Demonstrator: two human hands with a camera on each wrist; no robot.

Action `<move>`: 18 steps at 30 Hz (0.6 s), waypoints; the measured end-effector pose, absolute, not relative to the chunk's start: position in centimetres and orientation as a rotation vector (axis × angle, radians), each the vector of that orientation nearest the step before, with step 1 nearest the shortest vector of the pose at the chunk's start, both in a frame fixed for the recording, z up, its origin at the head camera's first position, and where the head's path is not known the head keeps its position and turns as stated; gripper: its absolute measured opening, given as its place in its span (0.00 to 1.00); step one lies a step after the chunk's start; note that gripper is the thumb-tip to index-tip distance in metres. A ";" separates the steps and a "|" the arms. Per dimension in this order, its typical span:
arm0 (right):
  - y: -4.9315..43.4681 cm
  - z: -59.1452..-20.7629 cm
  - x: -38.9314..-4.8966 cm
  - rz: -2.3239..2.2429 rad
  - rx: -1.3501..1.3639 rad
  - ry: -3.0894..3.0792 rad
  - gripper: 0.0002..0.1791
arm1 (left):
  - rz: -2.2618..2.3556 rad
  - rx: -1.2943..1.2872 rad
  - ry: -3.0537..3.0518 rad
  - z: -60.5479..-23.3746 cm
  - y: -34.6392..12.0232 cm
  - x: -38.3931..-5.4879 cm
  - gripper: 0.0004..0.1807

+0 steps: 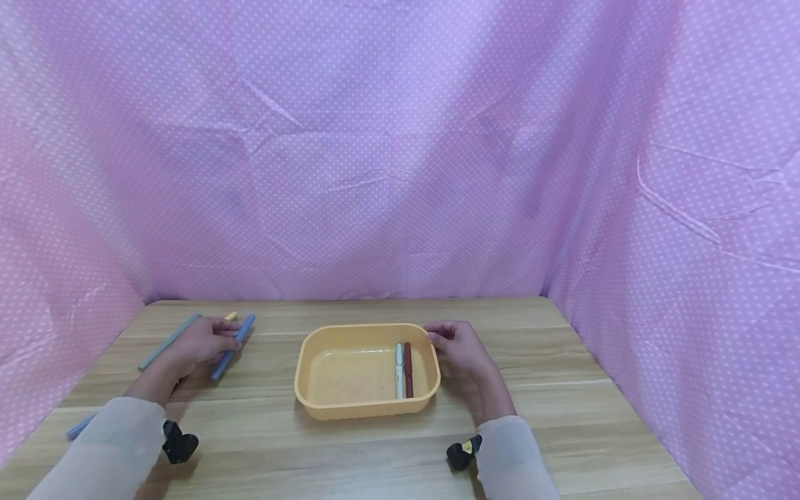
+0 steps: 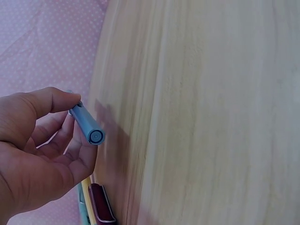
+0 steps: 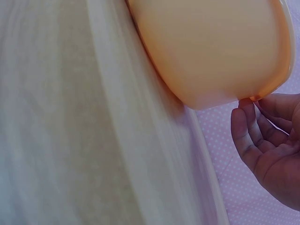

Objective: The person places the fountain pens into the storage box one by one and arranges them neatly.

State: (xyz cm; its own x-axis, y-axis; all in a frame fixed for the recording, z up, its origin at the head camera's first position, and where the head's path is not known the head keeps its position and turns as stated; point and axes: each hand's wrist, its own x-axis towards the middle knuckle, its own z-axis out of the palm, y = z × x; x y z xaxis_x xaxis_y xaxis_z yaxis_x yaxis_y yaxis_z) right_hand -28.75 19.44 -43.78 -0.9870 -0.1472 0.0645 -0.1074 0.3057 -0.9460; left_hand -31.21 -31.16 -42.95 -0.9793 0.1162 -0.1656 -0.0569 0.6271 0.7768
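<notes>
My left hand point(image 1: 201, 342) pinches a blue pen point(image 1: 232, 349) between thumb and fingers, over the left part of the table. In the left wrist view, the round end of the blue pen point(image 2: 88, 123) points toward the camera. Beside and below that hand are a dark red pen point(image 2: 101, 202), a yellow pen point(image 2: 87, 191) and a teal pen point(image 2: 82, 206). At the table's middle stands a yellow plastic basket point(image 1: 340, 410), holding a white pen point(image 1: 399, 375) and a brownish-red pen point(image 1: 409, 371) side by side. My right hand point(image 1: 461, 346) pinches the basket's right rim with thumb and fingertips.
Another blue pen point(image 1: 79, 426) lies at the table's left edge, partly hidden by the left sleeve point(image 1: 103, 451). Pink dotted cloth point(image 1: 387, 153) hangs behind and at both sides of the wooden table point(image 1: 350, 458).
</notes>
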 end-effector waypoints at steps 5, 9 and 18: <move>19.4 -43.8 -28.7 -1.811 -0.242 2.512 0.11 | 1.309 0.048 2.648 -42.7 -30.9 -31.1 0.31; 19.5 -43.8 -28.7 -1.803 -0.242 2.519 0.11 | 1.381 0.017 2.603 -42.6 -30.8 -31.1 0.33; 19.4 -43.8 -28.7 -1.803 -0.246 2.528 0.10 | 1.452 -0.060 2.544 -42.3 -30.4 -31.0 0.35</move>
State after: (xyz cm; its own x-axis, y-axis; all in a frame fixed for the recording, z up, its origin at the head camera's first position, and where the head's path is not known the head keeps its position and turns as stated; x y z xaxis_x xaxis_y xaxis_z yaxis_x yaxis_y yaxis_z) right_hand -28.75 19.42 -43.83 -0.9872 -0.1436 0.0695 -0.1124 0.3175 -0.9416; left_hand -31.05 -30.37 -42.28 -0.9769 0.0687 -0.2023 -0.1392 0.5135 0.8467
